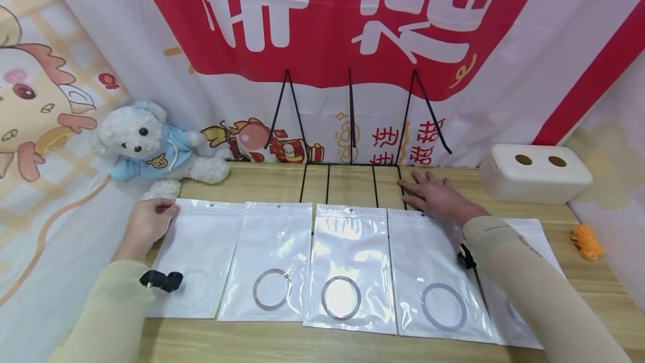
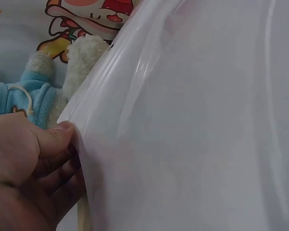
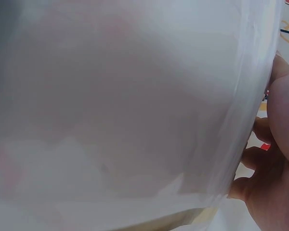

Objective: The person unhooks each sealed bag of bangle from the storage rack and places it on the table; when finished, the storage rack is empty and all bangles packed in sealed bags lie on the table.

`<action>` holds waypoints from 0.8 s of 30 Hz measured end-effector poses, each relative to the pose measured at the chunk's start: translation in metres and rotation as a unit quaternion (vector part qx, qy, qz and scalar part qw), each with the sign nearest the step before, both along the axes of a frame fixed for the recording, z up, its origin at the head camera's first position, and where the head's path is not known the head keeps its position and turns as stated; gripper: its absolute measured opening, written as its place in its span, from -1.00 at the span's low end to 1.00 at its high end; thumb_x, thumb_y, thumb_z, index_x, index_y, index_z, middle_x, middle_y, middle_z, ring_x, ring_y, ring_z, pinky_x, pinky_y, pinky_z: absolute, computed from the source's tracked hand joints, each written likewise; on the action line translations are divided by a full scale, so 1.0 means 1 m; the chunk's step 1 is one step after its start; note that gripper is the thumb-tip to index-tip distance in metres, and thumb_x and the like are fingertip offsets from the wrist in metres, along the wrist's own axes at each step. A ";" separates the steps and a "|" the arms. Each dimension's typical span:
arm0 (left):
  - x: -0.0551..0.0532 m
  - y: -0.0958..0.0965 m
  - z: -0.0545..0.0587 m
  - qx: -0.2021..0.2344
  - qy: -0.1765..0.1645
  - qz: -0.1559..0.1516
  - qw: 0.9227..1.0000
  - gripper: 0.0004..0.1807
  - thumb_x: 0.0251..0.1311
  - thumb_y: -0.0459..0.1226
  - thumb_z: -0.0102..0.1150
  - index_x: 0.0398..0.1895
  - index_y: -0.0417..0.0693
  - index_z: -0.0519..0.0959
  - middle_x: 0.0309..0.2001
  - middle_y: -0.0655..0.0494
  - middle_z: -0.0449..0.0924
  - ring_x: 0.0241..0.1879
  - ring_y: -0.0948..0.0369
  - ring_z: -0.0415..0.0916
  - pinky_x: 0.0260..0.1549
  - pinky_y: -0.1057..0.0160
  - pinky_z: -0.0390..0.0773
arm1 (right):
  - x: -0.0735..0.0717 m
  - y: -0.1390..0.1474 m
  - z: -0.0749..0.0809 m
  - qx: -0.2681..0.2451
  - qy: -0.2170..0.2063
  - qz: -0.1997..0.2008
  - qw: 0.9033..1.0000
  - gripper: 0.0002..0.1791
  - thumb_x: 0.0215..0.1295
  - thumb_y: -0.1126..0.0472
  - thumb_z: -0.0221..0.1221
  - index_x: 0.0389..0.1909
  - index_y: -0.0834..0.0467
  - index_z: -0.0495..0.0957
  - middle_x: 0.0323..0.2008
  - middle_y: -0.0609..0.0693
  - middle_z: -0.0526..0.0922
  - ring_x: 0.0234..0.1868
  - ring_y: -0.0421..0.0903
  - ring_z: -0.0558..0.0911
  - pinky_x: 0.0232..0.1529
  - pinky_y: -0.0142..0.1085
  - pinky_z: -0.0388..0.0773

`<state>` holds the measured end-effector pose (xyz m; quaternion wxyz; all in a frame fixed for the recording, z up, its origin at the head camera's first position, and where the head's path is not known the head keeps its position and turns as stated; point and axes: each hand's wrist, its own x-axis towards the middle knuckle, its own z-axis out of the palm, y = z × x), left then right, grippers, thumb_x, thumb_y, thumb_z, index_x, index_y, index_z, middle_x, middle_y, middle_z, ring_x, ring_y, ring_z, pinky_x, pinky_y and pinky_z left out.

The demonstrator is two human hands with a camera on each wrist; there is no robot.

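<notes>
Several white zip bags with clear fronts lie side by side in a row, most showing a bangle-like ring near the bottom. At the far left, my left hand (image 1: 146,226) pinches the upper left corner of the leftmost bag (image 1: 206,245) between thumb and fingers; the left wrist view shows the thumb (image 2: 55,139) on the bag's edge. My right hand (image 1: 435,198) reaches past the top edge of another bag (image 1: 428,262), its fingers spread by the black wire stand (image 1: 375,189). In the right wrist view the fingers (image 3: 253,156) lie along a bag's edge. My right sleeve partly covers the rightmost bag (image 1: 529,240).
A white teddy bear (image 1: 151,144) in a blue hoodie sits at the back left. On the right stand a cream box (image 1: 534,175) with two round holes and an orange yarn bundle (image 1: 587,241). Printed cloth (image 1: 322,122) hangs behind the wooden table (image 1: 302,346).
</notes>
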<state>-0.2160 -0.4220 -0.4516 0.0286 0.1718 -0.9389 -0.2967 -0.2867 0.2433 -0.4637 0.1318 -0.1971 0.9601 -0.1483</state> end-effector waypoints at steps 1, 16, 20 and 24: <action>0.000 0.001 0.000 -0.001 0.000 0.003 1.000 -0.63 0.60 -0.28 0.14 0.22 -0.44 0.64 0.14 -0.41 0.67 0.05 -0.17 0.63 -0.32 0.34 0.59 | 0.000 0.000 0.000 0.000 0.000 -0.001 1.000 -0.31 0.73 -0.20 -0.05 0.72 -0.04 0.19 0.74 0.37 -0.08 0.68 0.60 -0.16 0.52 0.66 -0.33; 0.000 0.009 0.003 0.001 -0.006 0.048 0.999 -0.63 0.55 -0.23 0.22 0.22 -0.33 0.69 0.10 -0.31 0.75 -0.06 -0.04 0.70 -0.46 0.39 0.57 | 0.000 -0.001 0.000 0.003 -0.003 -0.002 1.000 -0.30 0.73 -0.21 -0.05 0.72 -0.04 0.17 0.74 0.38 -0.10 0.68 0.61 -0.18 0.52 0.66 -0.34; 0.001 0.011 0.002 0.004 -0.003 0.051 0.999 -0.63 0.53 -0.25 0.23 0.22 -0.33 0.69 0.12 -0.32 0.75 -0.03 -0.04 0.72 -0.46 0.43 0.56 | 0.001 -0.001 0.001 0.003 -0.005 -0.002 1.000 -0.30 0.73 -0.19 -0.04 0.72 -0.03 0.18 0.73 0.39 -0.10 0.68 0.61 -0.17 0.52 0.67 -0.33; 0.003 0.010 0.002 0.020 -0.009 0.053 0.998 -0.62 0.54 -0.26 0.23 0.26 -0.31 0.68 0.16 -0.31 0.73 -0.02 -0.02 0.71 -0.47 0.43 0.58 | 0.000 -0.002 0.002 0.002 -0.007 -0.004 1.000 -0.31 0.73 -0.19 -0.04 0.72 -0.04 0.18 0.73 0.38 -0.09 0.68 0.61 -0.17 0.52 0.66 -0.34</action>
